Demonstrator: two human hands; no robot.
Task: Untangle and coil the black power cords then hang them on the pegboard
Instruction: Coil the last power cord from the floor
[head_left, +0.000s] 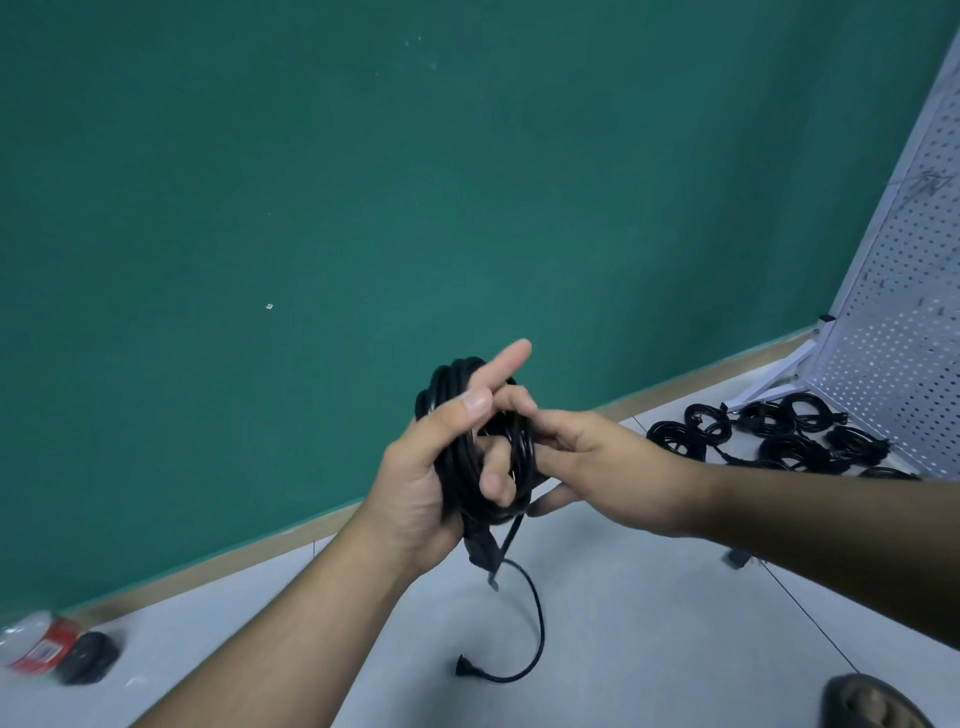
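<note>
My left hand (423, 483) grips a coiled black power cord (465, 462) in mid-air in front of the green wall, index finger stretched up. My right hand (602, 467) reaches in from the right and pinches the coil's strands with its fingertips. A loose tail of the cord hangs below the coil and curls down to a plug (464, 666) just above the floor. The white pegboard (893, 312) leans at the far right, with nothing visibly hung on it. Several other coiled black cords (769, 431) lie on the floor at its foot.
A plastic bottle with a red label (39, 644) and a dark object (85, 657) lie on the floor at the left by the wall. A dark shoe (872, 701) shows at the bottom right. The pegboard's white stand leg (774, 374) reaches out over the floor.
</note>
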